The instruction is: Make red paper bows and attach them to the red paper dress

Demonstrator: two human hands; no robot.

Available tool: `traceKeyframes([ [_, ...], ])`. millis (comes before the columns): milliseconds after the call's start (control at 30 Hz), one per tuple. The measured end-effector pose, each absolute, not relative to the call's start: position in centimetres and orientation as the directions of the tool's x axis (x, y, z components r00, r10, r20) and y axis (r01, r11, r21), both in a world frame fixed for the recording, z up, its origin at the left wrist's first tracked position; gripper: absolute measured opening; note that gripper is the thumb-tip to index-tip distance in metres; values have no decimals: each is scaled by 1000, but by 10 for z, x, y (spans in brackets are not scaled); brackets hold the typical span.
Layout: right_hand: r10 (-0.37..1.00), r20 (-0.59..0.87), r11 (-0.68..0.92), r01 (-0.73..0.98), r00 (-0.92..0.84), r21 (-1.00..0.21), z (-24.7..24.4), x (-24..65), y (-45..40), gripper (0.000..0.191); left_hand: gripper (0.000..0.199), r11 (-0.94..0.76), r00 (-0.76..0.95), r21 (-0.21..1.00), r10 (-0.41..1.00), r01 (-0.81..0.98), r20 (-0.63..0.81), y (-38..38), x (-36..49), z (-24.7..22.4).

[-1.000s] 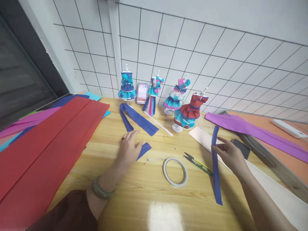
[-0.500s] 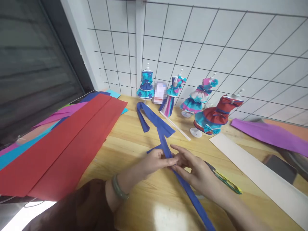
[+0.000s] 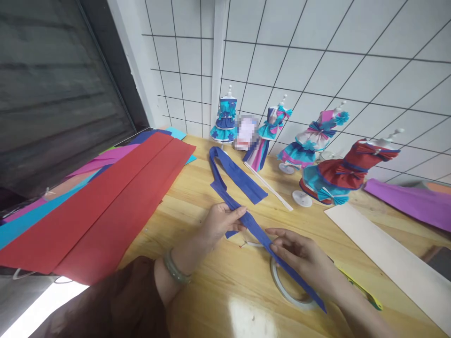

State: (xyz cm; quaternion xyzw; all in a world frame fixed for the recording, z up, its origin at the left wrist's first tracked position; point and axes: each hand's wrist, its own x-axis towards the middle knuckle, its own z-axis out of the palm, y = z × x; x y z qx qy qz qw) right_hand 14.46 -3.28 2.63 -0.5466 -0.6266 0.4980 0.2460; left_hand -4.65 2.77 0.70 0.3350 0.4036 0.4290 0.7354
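A long narrow strip of blue crepe paper (image 3: 257,228) runs diagonally between my two hands. My left hand (image 3: 223,219) pinches it near its upper part, thumb on top. Farther down the strip, my right hand (image 3: 299,253) has thumb and fingers closed on its edge. The strip's lower end hangs loose past my right hand, over a roll of tape (image 3: 280,285) that lies flat on the wooden table (image 3: 197,291). Behind my left hand lies another, wider blue crepe strip (image 3: 243,178), curved at its far end. A small blue piece (image 3: 230,234) shows under my left fingers.
Red sheets (image 3: 105,202) over other coloured paper cover the left side. Several small dress forms, one in a red dress (image 3: 355,164), line the tiled wall. A yellow utility knife (image 3: 366,293), cream paper (image 3: 384,263) and purple paper (image 3: 412,204) lie to the right.
My right hand has slid down the strip, away from my left hand, and the tape roll beneath now shows. The view has shifted slightly left.
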Motion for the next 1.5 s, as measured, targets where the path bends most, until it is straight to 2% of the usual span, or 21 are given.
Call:
traceKeyframes([
  [167,930,-275,-151,428,-244,-891,26,162,-30,41,23,393,257,833,915,-390,-311,34,-50,7],
  [400,973,-216,-161,444,-77,-881,25,181,-23,44,19,304,135,821,953,-483,-273,43,-58,7],
  [600,984,-174,-169,375,21,-912,19,193,-17,45,20,225,78,805,973,-549,-219,49,-65,6],
  [867,986,-142,-163,341,85,-926,4,208,-10,47,19,232,47,804,968,-548,-247,51,-66,8],
  [1133,972,-118,-184,354,202,-917,10,207,-12,44,23,205,2,823,971,-531,-240,54,-68,8],
  [1300,979,-124,-181,405,163,-896,9,208,-12,44,26,99,-73,831,984,-547,-165,58,-76,9],
  [1400,983,-177,-179,418,42,-890,15,213,-15,44,30,-1,-169,817,979,-577,-118,63,-87,12],
  [1500,972,-221,-154,488,-83,-859,27,238,-24,30,37,-80,-282,812,953,-578,-107,70,-97,13],
])
